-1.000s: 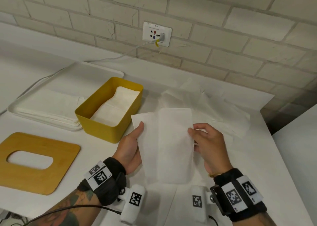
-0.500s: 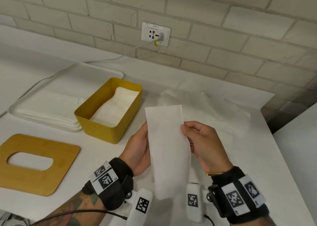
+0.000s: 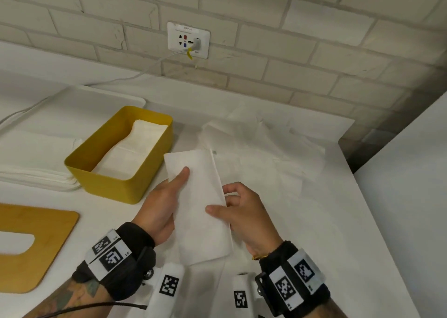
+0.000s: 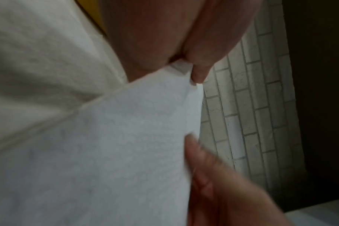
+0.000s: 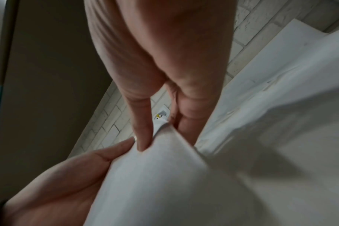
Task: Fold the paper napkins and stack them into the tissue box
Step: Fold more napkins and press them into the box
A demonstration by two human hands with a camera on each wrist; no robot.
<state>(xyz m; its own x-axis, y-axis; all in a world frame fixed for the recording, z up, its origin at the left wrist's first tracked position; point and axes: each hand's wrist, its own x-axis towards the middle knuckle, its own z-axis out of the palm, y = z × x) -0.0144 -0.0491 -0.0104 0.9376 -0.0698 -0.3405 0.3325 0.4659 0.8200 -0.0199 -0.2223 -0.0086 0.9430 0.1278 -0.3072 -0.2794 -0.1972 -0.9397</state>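
holding a folded napkin (image 3: pixel 198 204) in the air above the white table (image 3: pixel 338 221), long axis running away from the body and leaning a little left at the far end. pinched along its left edge by the left hand (image 3: pixel 159 204), thumb flat on the upper face, other fingers underneath. pinched along the right, creased edge by the right hand (image 3: pixel 244 211), thumb on top near the middle, fingers curled behind; confirmed in the right wrist view, thumb and fingertips closing on the paper edge. left wrist view blurred, so probably the same thumb-over pinch there, hard to say more.

sitting just to the left and slightly beyond the napkin: the yellow tissue box (image 3: pixel 116 187), open, already carrying a stack of folded napkins (image 3: pixel 135 148) inside. long axis of the box angled away and to the right, not quite matching the napkin's lean, so likely needing a small clockwise turn before lowering. nearer to the left hand, almost beside its knuckles; a short carry leftward, best led by that hand with the right one letting go late.

lying to the right and beyond the hands: loose unfolded napkins (image 3: pixel 266 148) spread on the table, still to be folded. resting at the near left: the wooden lid (image 3: pixel 36 245) with its slot, off the box. further left, a white tray (image 3: pixel 60 114) behind the box.

judging the fold as finished or nearly so, placement next. thin paper, apt to spring open if released one-sided.
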